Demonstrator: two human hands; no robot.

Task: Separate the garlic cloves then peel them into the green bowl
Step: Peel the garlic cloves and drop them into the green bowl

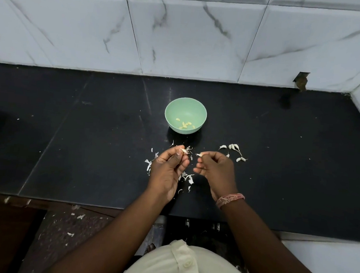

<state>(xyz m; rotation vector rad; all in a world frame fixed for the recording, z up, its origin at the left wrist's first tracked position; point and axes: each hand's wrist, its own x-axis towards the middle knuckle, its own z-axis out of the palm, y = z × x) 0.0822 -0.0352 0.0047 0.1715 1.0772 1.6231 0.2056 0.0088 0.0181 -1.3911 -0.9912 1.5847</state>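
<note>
Now the left hand (168, 167) pinches a half-peeled clove (184, 151); the right hand (214, 168) pinches a torn skin piece (200, 154). The green bowl (185, 115) lies at 12 o'clock from the clove, nearer the left hand.

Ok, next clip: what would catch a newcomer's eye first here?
The two hands at centre: the left hand pinches a garlic clove, the right hand a bit of skin. Behind them sits the green bowl with peeled cloves; unpeeled cloves lie to its right.
</note>
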